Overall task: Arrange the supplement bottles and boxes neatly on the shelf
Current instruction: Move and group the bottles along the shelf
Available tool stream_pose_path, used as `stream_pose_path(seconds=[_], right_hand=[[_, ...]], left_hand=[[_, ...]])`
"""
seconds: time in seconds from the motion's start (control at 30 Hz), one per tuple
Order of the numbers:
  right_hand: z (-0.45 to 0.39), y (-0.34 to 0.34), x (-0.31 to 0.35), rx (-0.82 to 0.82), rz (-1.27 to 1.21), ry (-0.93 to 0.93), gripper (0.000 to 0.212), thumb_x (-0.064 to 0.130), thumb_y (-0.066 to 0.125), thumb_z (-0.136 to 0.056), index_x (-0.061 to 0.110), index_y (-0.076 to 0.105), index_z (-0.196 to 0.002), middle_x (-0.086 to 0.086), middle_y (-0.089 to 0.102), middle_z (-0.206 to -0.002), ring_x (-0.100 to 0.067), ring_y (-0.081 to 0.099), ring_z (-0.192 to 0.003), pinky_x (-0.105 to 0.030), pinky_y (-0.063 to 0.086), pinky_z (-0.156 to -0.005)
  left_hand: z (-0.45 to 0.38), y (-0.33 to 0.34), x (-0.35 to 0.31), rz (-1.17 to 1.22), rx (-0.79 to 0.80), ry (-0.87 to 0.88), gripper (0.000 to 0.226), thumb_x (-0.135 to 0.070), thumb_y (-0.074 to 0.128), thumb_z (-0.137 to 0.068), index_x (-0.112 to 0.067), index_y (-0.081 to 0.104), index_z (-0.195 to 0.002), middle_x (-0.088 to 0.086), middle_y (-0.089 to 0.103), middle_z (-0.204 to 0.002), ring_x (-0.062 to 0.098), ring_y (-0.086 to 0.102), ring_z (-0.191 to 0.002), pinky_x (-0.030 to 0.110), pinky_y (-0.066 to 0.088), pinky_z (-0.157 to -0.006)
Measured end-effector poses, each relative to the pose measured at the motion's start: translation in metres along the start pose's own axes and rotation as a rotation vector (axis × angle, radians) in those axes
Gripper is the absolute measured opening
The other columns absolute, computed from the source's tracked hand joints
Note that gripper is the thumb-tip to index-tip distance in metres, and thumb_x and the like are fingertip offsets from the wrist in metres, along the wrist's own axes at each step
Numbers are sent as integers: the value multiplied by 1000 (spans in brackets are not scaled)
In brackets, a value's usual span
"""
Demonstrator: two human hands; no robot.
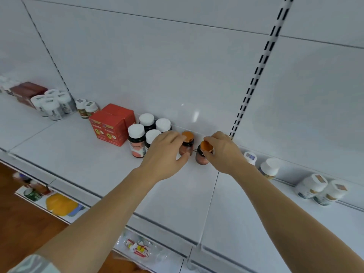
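Two small dark bottles with orange caps stand near the back of the white shelf. My left hand grips the left orange-capped bottle with fingers over the cap and thumb on its label. My right hand holds the right orange-capped bottle, which tilts slightly. Left of them stand several dark bottles with white caps and two red boxes.
Further left are small brown bottles, white bottles and dark red boxes. On the right section stand white-capped bottles and white bottles. A slotted upright divides the back panel. A lower shelf holds packets.
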State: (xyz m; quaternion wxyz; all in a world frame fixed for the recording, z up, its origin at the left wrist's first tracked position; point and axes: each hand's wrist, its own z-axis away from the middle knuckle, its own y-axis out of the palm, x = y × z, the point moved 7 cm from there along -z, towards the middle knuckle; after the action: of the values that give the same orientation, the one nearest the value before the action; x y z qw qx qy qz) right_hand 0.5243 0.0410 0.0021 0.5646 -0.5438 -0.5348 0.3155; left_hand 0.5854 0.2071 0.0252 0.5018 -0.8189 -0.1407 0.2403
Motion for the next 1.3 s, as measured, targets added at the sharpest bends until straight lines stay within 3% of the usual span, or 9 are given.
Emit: stream_pose_path(seconds=[0.17,0.37,0.5,0.63,0.97,1.17,1.3], right_hand=[[-22,12,-3,-27,-38,7,27,19,57,-92,15,63,-118,-5,53,-122,-29,58,-99,-36,50,-76],[-24,16,4,-181,-64,18,20,12,65,-88,12,72,-107,-6,63,-112,-30,63,-87,-36,51,-69],[-16,18,4,-263,-59,65,18,7,68,-85,12,73,-102,-9,61,-111,-32,64,-70,-38,53,-59],[-15,20,7,-288,-50,75,20,7,68,-85,13,73,-103,-10,62,-108,-33,64,-67,-39,54,-54],[-10,14,11,-259,50,106,25,15,66,-87,17,67,-112,-9,59,-112,-34,62,-86,-39,53,-61],[26,-11,2,-342,152,149,32,12,67,-85,6,66,-117,-15,62,-118,-37,58,-109,-48,57,-71],[69,-27,-4,-348,248,206,36,19,65,-87,6,63,-120,-17,60,-125,-38,50,-123,-49,49,-94]], left_hand=[[-22,7,14,47,36,26,53,-47,45,-85,-15,59,-125,-1,59,-120,21,51,-113,35,42,-99],[-40,16,30,52,60,95,42,-22,66,-80,-12,61,-121,2,60,-118,25,52,-112,39,42,-98],[-43,20,32,51,84,151,41,-20,66,-80,-12,61,-120,2,60,-118,25,52,-112,38,42,-99],[-44,21,34,65,88,175,38,-21,66,-81,-11,61,-117,2,60,-116,26,53,-110,39,42,-97],[-36,13,30,110,80,202,36,-22,65,-82,-10,63,-116,4,61,-117,27,54,-110,40,43,-97],[-38,18,7,133,69,222,38,-27,56,-82,-14,60,-118,3,58,-116,27,51,-114,40,42,-97],[-36,23,-32,152,52,273,41,-29,52,-84,-9,59,-120,9,57,-124,31,50,-121,44,42,-100]])
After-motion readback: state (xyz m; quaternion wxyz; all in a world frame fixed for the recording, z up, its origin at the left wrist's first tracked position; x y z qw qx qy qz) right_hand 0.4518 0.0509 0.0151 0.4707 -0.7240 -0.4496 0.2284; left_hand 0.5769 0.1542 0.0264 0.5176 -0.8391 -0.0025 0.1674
